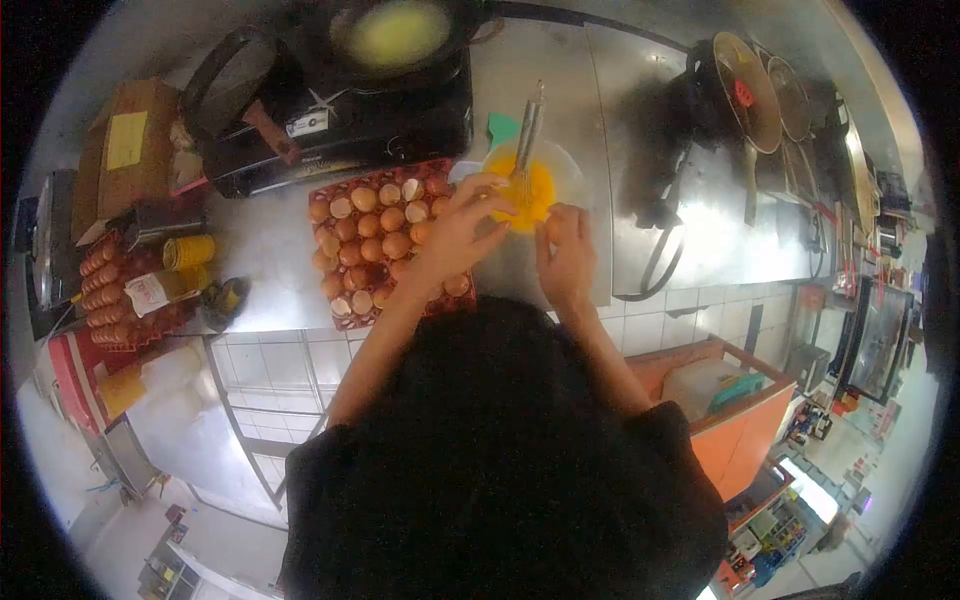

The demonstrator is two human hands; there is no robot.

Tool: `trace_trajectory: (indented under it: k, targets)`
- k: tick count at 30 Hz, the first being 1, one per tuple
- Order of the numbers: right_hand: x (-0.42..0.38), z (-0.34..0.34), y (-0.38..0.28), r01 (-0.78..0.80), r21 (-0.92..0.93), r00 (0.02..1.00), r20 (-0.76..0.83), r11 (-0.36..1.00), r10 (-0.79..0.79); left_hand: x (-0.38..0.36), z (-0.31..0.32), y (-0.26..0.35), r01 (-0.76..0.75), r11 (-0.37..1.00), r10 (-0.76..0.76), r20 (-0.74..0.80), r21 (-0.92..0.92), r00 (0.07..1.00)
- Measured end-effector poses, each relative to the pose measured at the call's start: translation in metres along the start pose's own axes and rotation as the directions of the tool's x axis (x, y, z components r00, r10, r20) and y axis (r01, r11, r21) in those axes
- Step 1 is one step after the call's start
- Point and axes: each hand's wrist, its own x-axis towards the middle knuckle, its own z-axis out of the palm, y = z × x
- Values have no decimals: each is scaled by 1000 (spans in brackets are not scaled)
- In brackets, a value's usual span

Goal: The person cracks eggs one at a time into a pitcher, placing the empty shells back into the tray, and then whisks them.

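A metal bowl point(572, 178) of yellow beaten egg point(541, 188) stands on the steel counter before me, with a whisk point(532, 125) leaning in it, handle up. My left hand point(462, 228) hovers at the bowl's left edge, thumb and fingers apart, with nothing visible between them. At the near right rim, my right hand point(568, 250) has its fingers curled round what looks like a brown egg point(553, 228), mostly hidden by them. Left of the bowl lies a red egg tray point(341, 322) with whole brown eggs point(370, 223) and several cracked shells; my left forearm crosses its right side.
Behind the tray is a black stove point(400, 125) with a pan point(390, 35) holding something yellow. A green spatula point(502, 128) lies behind the bowl. More eggs point(105, 290) and a cardboard box point(125, 140) stand left. Pans point(748, 95) sit right; an orange bin point(735, 430) is below.
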Motion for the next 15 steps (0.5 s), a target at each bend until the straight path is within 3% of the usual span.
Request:
trace_trajectory:
  k: [2, 5, 8, 14, 15]
  targets:
    - [-4, 4, 3, -13, -19, 999, 46, 1000, 14, -2, 5, -4, -13, 1000, 13, 17, 23, 1000]
    - [-1, -1, -2, 34, -12, 999, -31, 999, -34, -1, 8, -7, 5, 999, -7, 38, 48, 999]
    - [-6, 6, 3, -30, -79, 996, 78, 996, 37, 0, 8, -4, 19, 999, -22, 43, 50, 999]
    - [4, -4, 1, -29, 40, 999, 29, 999, 28, 7, 5, 4, 16, 1000, -17, 45, 21, 999]
    - [9, -6, 0, -52, 137, 996, 85, 989, 41, 10, 5, 5, 3, 1000, -4, 49, 16, 999]
